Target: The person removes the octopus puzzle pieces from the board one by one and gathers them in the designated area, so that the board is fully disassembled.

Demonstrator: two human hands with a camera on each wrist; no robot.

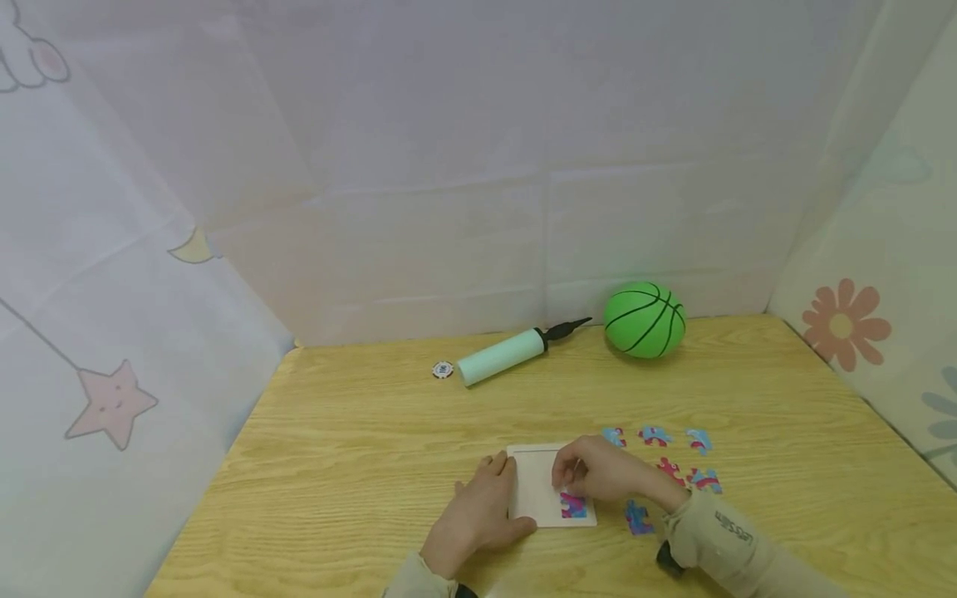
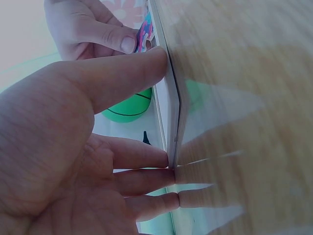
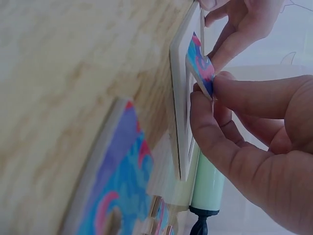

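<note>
A shallow white puzzle tray (image 1: 532,488) lies flat on the wooden table. My left hand (image 1: 482,508) rests along its left side; in the left wrist view the straight fingers (image 2: 142,154) touch the tray's edge and the tabletop, the thumb (image 2: 132,73) at another edge. Over the tray's right part, my right hand (image 1: 601,469) pinches a pink-and-blue jigsaw piece (image 3: 199,63) between thumb and fingertips. That piece is slightly tilted in the right wrist view and sits at the tray's lower right corner. Another jigsaw piece (image 1: 639,518) lies just right of the tray.
Several loose jigsaw pieces (image 1: 655,435) lie right of the tray, beyond the right forearm. Farther back are a mint hand pump (image 1: 503,357) with a black nozzle, a round chip (image 1: 443,370) and a green ball (image 1: 645,321). Printed cloth walls (image 1: 419,208) enclose the table's back and sides.
</note>
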